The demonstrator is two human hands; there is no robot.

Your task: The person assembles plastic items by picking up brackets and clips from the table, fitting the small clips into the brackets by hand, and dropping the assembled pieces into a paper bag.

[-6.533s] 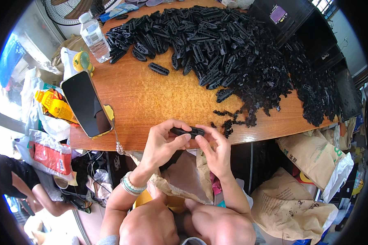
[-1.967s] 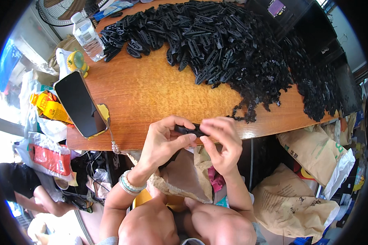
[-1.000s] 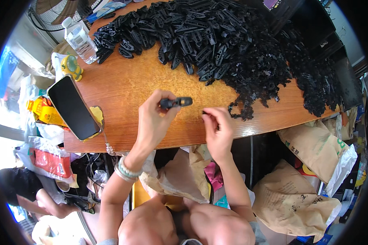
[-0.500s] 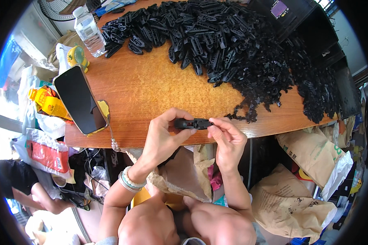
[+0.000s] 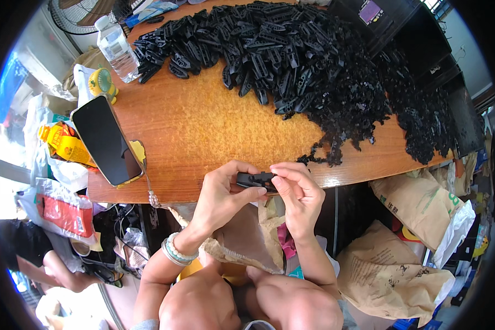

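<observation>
Just above the near table edge, a long black plastic part [image 5: 252, 179] lies crosswise between my hands. My left hand [image 5: 221, 195] grips its left end, thumb below and fingers above. The fingertips of my right hand [image 5: 298, 201] are pinched at its right end; whether a smaller piece is between them is hidden. Farther back, a large heap of similar long black plastic parts [image 5: 258, 49] spreads over the table [image 5: 170, 132]. To its right lies a pile of small black plastic pieces [image 5: 349, 118].
At the left stand a propped phone [image 5: 105, 140], a clear water bottle [image 5: 117, 49], a small yellow fan [image 5: 100, 82] and a yellow-orange bottle [image 5: 66, 144]. Black bins [image 5: 418, 49] rise back right. Brown paper bags [image 5: 390, 269] sit below right. Another person's arm [image 5: 66, 269] shows lower left.
Both hands have come slightly lower with the black plastic part. My right hand has shifted left along it, and the part appears turned to another side.
</observation>
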